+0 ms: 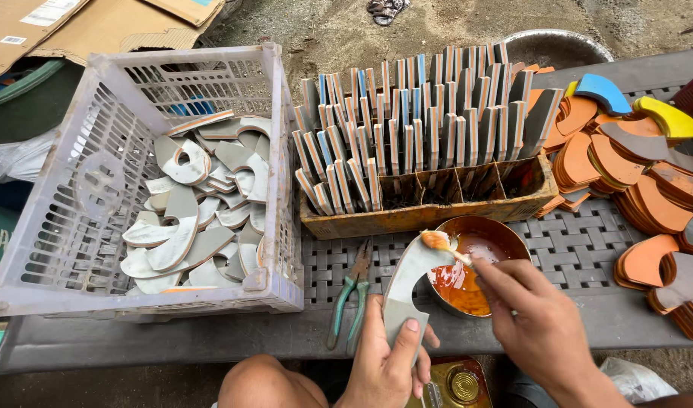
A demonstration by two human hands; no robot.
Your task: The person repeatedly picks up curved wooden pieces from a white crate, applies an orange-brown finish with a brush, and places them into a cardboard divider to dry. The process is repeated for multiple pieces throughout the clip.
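Presently, from the head view, we note our left hand [386, 361] gripping a curved grey sole piece [408, 281] upright beside the glue bowl [475, 261], while our right hand [532, 317] pinches a brush [442, 242] against its upper tip, pliers [352, 295] lying just left.

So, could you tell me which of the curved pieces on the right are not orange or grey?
Two at the far right: a blue curved piece and a yellow curved piece, both lying on top of the orange stacks.
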